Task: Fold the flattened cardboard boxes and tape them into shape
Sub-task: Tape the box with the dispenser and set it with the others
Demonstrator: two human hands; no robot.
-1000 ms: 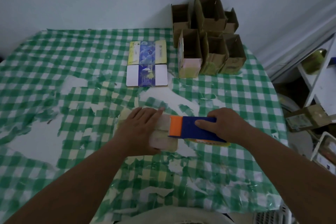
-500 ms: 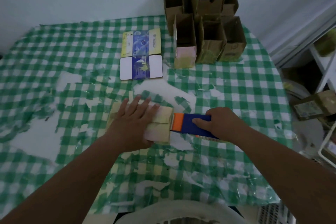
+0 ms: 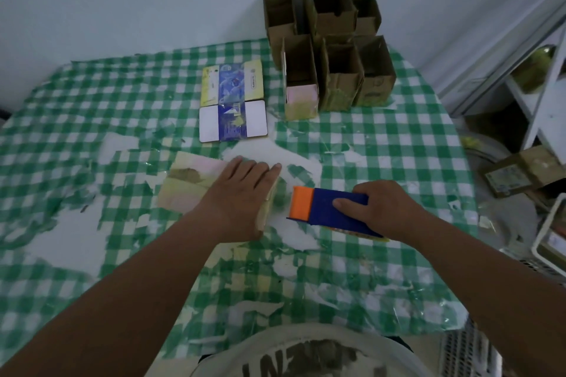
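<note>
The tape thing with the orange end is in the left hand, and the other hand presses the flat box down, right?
Not quite. The head view shows the tape dispenser in the right hand; the left hand presses the flat box down.

The left hand (image 3: 242, 190) lies flat, fingers straight, pressing a folded box (image 3: 190, 185) onto the checked tablecloth (image 3: 398, 162). The right hand (image 3: 382, 208) grips a blue tape dispenser (image 3: 324, 208) with an orange end, just right of the box. Two flat printed cartons (image 3: 232, 101) lie beyond. Open brown boxes (image 3: 330, 49) stand grouped at the far edge.
</note>
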